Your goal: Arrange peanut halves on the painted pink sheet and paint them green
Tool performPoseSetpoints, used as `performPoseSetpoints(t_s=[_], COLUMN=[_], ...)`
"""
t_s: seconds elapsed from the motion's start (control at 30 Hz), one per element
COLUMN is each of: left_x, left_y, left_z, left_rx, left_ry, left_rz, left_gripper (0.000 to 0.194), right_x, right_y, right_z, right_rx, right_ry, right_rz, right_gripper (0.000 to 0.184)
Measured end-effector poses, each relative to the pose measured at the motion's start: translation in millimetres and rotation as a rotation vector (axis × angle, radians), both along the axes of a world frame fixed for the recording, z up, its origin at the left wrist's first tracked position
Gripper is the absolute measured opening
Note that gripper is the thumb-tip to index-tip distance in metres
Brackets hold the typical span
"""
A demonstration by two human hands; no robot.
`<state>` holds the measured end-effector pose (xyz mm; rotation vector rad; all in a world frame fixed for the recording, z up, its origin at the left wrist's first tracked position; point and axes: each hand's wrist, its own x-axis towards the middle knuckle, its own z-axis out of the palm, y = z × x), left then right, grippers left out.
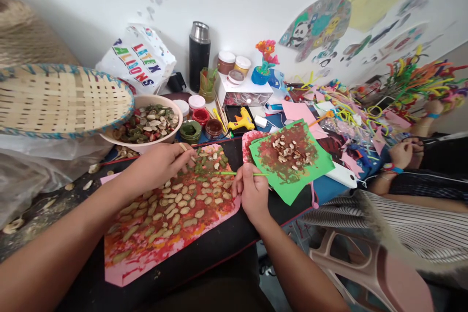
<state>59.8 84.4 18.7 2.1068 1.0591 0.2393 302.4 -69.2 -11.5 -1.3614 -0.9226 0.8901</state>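
Note:
A pink sheet (122,273) smeared with red, orange and green paint lies in front of me, with many peanut shells (179,198) spread over it. My left hand (164,161) is closed in a pinch above its upper part. From those fingers shows the pale end of a thin stick (183,147); the rest is hidden. At the sheet's right edge, my right hand (252,192) grips a thin green stick (224,173), which pokes out on both sides of the fist. Beside that hand, a green sheet (290,195) carries brown paint and several shell pieces (292,151).
Behind the sheet stand open paint jars (190,130), a bowl of shells (179,117), a yellow glue gun (241,119) and a black flask (199,56). A woven basket (66,102) is at left. Another person's hands (402,153) are at right, near a plastic stool (365,258).

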Motion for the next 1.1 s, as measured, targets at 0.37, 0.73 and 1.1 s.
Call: performPoseSetpoints(t_s=[0.37, 0.73, 1.1], left_x=[0, 1, 0], left_y=[0, 0, 1], left_z=[-5.3, -3.5, -5.9], left_rx=[-0.037, -0.013, -0.021], left_ry=[-0.025, -0.008, -0.037], left_rz=[0.01, -0.012, -0.02], left_gripper=[0.077, 0.073, 0.066], right_x=[-1, -3, -4], right_y=[3, 11, 27], right_z=[3.2, 11.2, 28.0], right_rx=[0.012, 0.025, 0.021], right_ry=[0.001, -0.028, -0.269], right_rz=[-0.01, 0.028, 0.211], right_gripper=[0.083, 0.081, 0.078])
